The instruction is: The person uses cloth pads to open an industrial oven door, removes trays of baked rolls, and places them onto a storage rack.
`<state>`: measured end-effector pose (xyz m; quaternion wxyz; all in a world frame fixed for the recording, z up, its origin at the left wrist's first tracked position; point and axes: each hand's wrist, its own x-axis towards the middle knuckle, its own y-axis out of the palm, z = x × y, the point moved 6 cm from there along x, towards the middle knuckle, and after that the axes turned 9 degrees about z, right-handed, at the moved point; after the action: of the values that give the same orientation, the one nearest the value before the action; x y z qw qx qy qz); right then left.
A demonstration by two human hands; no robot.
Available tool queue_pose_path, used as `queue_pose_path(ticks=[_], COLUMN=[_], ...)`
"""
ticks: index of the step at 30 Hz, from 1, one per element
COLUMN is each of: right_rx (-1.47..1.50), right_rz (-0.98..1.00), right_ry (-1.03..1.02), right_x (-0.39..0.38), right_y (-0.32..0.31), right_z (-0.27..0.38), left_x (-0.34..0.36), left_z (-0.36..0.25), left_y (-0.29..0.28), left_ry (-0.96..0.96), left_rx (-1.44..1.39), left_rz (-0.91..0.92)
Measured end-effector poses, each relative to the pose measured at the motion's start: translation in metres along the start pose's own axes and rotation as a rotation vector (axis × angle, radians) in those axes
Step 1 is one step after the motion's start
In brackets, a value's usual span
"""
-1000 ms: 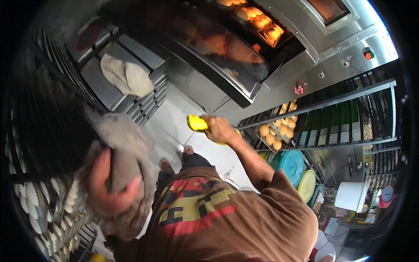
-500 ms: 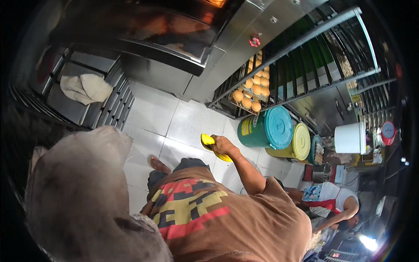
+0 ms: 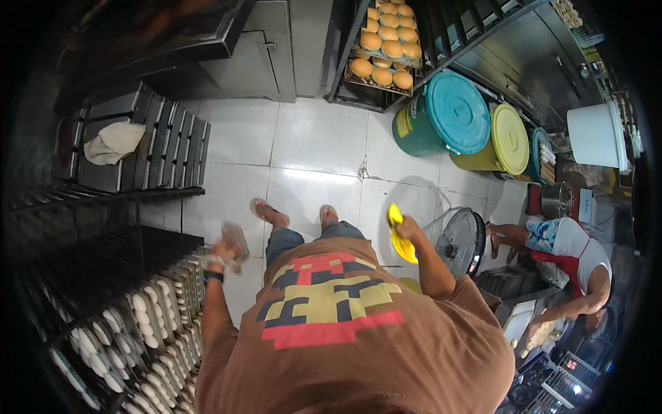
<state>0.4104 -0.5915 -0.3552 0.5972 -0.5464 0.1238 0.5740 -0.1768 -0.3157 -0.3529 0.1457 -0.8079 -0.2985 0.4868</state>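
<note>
With closed grip, the right hand (image 3: 409,228) held a yellow cloth (image 3: 403,247) right of the legs (image 3: 278,219), the left hand (image 3: 221,254) seemingly a blurred grey cloth (image 3: 236,239); far buns (image 3: 389,33) looked baked, near-left dough pieces (image 3: 143,314) unbaked.

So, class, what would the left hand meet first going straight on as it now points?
Probably the grey metal cabinet door ahead, though depth is unclear; the white tiled floor may come first.

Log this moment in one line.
left hand: holds greyish cloth, blurred | right hand: holds yellow item | nearby: fan, lidded bins
</note>
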Motion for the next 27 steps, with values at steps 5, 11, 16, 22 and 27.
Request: queue_pose_path(ticks=[5, 11, 16, 22, 27], right_rx=[0.017, 0.001, 0.014, 0.125, 0.110], right_rz=[0.083, 0.077, 0.030, -0.046, -0.132], right_ry=[0.327, 0.100, -0.103, -0.248, -0.279], right_x=[-0.059, -0.029, -0.024, -0.023, -0.020], right_y=[0.029, 0.037, -0.008, -0.018, 0.054], right_z=[-0.134, -0.124, -0.002, 0.054, -0.008], left_x=[-0.132, -0.175, -0.112, -0.074, -0.098], left_z=[0.095, 0.090, 0.085, 0.023, 0.009], left_y=[0.151, 0.177, 0.132, 0.059, 0.046], left_ry=[-0.441, -0.493, -0.281, -0.023, 0.102], left_rx=[-0.117, -0.316, -0.180, -0.204, -0.375], left_rz=[0.207, 0.083, -0.042, -0.183, -0.272])
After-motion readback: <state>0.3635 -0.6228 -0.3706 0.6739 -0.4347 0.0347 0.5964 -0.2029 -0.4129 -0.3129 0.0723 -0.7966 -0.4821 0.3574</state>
